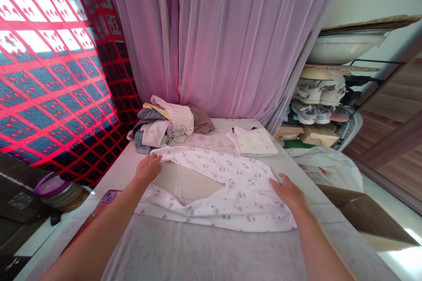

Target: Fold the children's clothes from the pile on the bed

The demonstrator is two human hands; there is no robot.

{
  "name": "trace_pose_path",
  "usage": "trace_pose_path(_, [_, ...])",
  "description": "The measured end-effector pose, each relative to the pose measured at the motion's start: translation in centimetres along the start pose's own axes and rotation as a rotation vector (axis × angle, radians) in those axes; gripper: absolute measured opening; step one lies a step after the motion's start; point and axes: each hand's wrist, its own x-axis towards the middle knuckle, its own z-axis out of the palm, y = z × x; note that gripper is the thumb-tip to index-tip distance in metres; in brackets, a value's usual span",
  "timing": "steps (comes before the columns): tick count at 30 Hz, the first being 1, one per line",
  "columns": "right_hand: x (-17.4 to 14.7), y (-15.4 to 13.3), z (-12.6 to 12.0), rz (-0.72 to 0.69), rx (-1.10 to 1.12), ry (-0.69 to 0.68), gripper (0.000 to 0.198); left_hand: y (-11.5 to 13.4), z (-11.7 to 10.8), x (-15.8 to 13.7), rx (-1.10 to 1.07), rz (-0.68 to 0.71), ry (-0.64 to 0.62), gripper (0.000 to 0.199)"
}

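White pants (242, 186) with a small printed cartoon pattern lie spread flat on the bed, waist to the right and both legs pointing left. At the end of the farther leg, my left hand (149, 168) is closed on the fabric's edge. My right hand (290, 193) rests at the waist end, its fingers touching the cloth and its thumb held apart. Beyond the pants on the right sits a small stack of folded light clothes (255, 141). A heap of loose clothes (168, 123) lies at the back left.
A phone (109, 196) lies by my left forearm. Purple curtains (227, 39) hang behind the bed (204, 252). To the right stand a shoe rack (354, 80) and an open cardboard box (365, 217). A purple-lidded bucket (61, 191) is at the left.
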Motion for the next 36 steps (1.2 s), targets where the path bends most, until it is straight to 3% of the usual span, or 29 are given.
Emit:
trace_pose_path(5, [0.3, -0.3, 1.3, -0.105, -0.068, 0.048, 0.06, 0.4, 0.5, 2.0, 0.031, 0.133, -0.005, 0.029])
trace_pose_path(9, [1.0, 0.9, 0.9, -0.107, -0.054, 0.059, 0.062, 0.3, 0.4, 2.4, 0.046, 0.202, -0.013, 0.029])
trace_pose_path(14, [1.9, 2.6, 0.2, -0.062, -0.01, 0.064, 0.065, -0.8, -0.3, -0.4, 0.055, 0.266, -0.037, 0.021])
trace_pose_path(17, [2.4, 3.1, 0.0, -0.081, 0.03, 0.014, 0.061, -1.3, -1.2, -2.1, 0.048, 0.33, -0.126, 0.018])
trace_pose_path(20, [3.1, 2.4, -0.8, -0.085, 0.106, -0.013, 0.054, -1.9, -2.1, -2.1, -0.004, 0.251, -0.216, 0.025])
trace_pose_path(25, [4.8, -0.6, -2.4, -0.062, 0.085, -0.003, 0.048, -3.6, -1.4, 1.5, -0.147, 0.04, -0.144, 0.037])
trace_pose_path(31, [6.6, -2.1, -1.9, -0.006, 0.085, -0.015, 0.033, -5.9, 1.6, 4.3, -0.207, 0.07, -0.223, 0.033])
trace_pose_path(36, [5.9, -1.7, -0.5, 0.026, 0.124, 0.128, 0.034, -6.8, 2.3, 4.5, -0.213, 0.075, -0.2, 0.03])
